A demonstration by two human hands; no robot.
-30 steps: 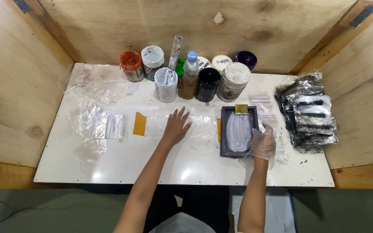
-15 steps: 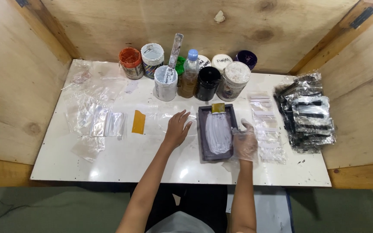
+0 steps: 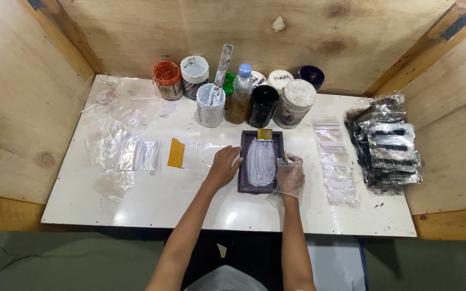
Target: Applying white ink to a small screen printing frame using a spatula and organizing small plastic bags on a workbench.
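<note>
Both forearms reach forward from the bottom edge, bare, converging slightly toward the middle. The left hand is bare, palm down, fingers loosely spread and pointing forward and to the right, thumb tucked toward the inside. The right hand wears a thin clear glove, crumpled at the wrist; its fingers are curled inward in a loose fist. The hands lie near each other, not touching.

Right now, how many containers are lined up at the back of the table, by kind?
Tubs or jars: 7, from the orange tub to the purple jar
Bottles: 1, the blue-capped bottle
Green item: 1, kind unclear
Total: 9
</note>
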